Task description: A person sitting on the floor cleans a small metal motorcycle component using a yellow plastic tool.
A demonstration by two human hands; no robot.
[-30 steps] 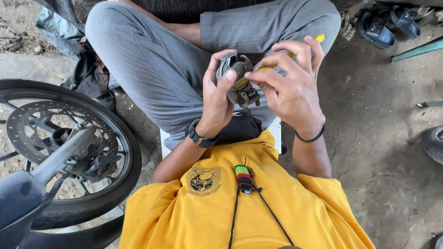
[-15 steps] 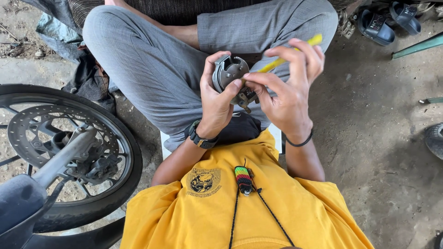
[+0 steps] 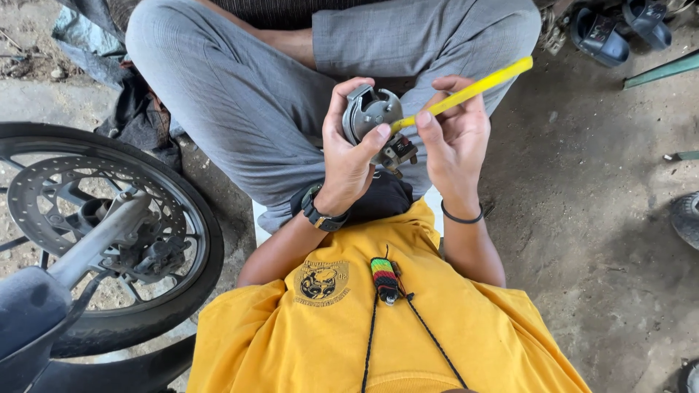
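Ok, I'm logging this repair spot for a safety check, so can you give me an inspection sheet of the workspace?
Surface: bare, dusty concrete floor, stained.
Job's things: round grey metal part with a small block hanging under it; yellow-handled tool with its tip at the part.
Clutter: dark rag on the ground by the wheel; sandals at the top right.
Grips: left hand wraps the metal part; right hand pinches the tool.
Cables: black cord with a striped pendant on the yellow shirt.
Surroundings: motorcycle front wheel with brake disc; a seated person's grey trouser legs opposite.
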